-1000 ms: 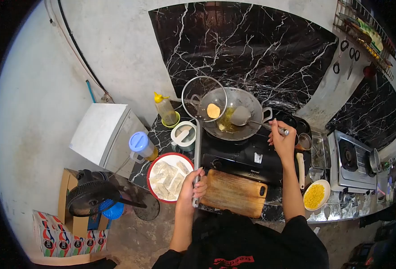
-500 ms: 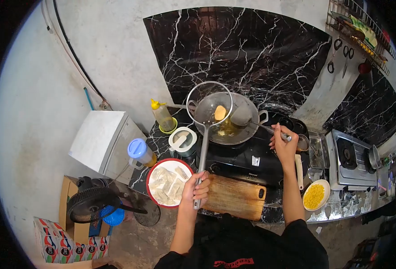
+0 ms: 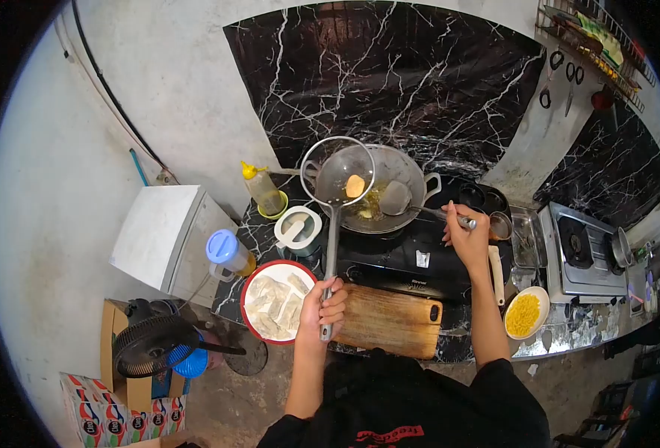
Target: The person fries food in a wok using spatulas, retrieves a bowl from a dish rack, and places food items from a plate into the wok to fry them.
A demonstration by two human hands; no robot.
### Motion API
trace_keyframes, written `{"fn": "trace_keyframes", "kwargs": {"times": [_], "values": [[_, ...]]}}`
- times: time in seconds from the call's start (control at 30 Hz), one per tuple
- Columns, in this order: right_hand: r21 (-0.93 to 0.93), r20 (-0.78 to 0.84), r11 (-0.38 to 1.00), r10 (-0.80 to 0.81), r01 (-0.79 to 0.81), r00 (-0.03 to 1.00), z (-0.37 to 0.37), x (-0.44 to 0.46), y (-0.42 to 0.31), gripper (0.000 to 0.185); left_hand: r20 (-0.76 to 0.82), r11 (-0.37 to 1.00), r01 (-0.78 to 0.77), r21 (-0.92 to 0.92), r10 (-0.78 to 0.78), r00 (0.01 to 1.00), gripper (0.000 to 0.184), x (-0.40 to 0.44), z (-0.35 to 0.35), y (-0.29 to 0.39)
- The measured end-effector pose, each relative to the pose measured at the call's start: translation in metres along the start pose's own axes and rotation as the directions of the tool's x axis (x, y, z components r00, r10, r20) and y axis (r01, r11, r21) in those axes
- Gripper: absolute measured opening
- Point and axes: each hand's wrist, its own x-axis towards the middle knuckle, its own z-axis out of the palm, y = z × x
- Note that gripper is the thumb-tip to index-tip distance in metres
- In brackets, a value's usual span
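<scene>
My left hand point(image 3: 322, 308) is closed around the metal handle of a round wire strainer point(image 3: 333, 246). Its hoop is over the left side of a wok point(image 3: 405, 166) on the stove, with a golden piece of food point(image 3: 355, 186) in the mesh. My right hand point(image 3: 464, 231) grips the handle of a metal spatula point(image 3: 396, 198), whose broad blade is inside the wok, just right of the hoop. A little oil point(image 3: 371, 205) and some small bits lie at the wok's bottom.
Left of the strainer handle stands a red-rimmed plate point(image 3: 248, 317) of pale, floured-looking pieces. A wooden cutting board point(image 3: 390, 321) lies before the black stove point(image 3: 382, 257). A lidded pitcher point(image 3: 225, 250), oil bottle point(image 3: 264, 190), bowl of yellow bits point(image 3: 545, 299) and second stove point(image 3: 561, 216) stand around.
The whole view has shifted slightly. The strainer with the food piece stays over the wok's left side, and the spatula blade sits a little lower in the wok. Both grips are unchanged.
</scene>
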Motion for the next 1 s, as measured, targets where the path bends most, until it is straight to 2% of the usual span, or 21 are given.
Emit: {"fn": "trace_keyframes", "kwargs": {"times": [0.2, 0.4, 0.57, 0.8, 0.87, 1.0], "values": [[0.0, 0.075, 1.0, 0.018, -0.018, 0.997, 0.011, 0.002, 0.002, 0.03, -0.046, 0.996, -0.056, 0.063, 0.059, 0.997, 0.019, -0.005, -0.003, 0.003], [0.086, 0.01, 0.992, 0.09, -0.091, 0.996, 0.016, 0.002, -0.004, 0.025, -0.081, 0.989, -0.085, 0.118, 0.095, 0.992, 0.021, -0.012, -0.001, 0.004], [-0.021, 0.047, 0.998, -0.053, 0.054, 0.997, 0.008, 0.003, -0.014, 0.024, -0.089, 0.982, -0.108, 0.158, 0.123, 0.988, 0.02, -0.015, -0.002, 0.004], [-0.112, 0.069, 0.99, -0.075, 0.082, 0.995, 0.004, 0.001, -0.014, 0.024, -0.095, 0.98, -0.118, 0.162, 0.134, 0.986, 0.02, -0.017, -0.001, 0.001], [-0.244, 0.099, 0.954, -0.154, 0.174, 0.983, 0.003, 0.005, -0.009, 0.027, -0.102, 0.983, -0.126, 0.137, 0.141, 0.985, 0.019, -0.018, -0.001, -0.002], [-0.184, 0.053, 0.975, -0.12, 0.128, 0.991, 0.015, 0.007, -0.005, 0.03, -0.098, 0.968, -0.146, 0.204, 0.168, 0.981, 0.018, -0.017, -0.003, -0.003]]}}
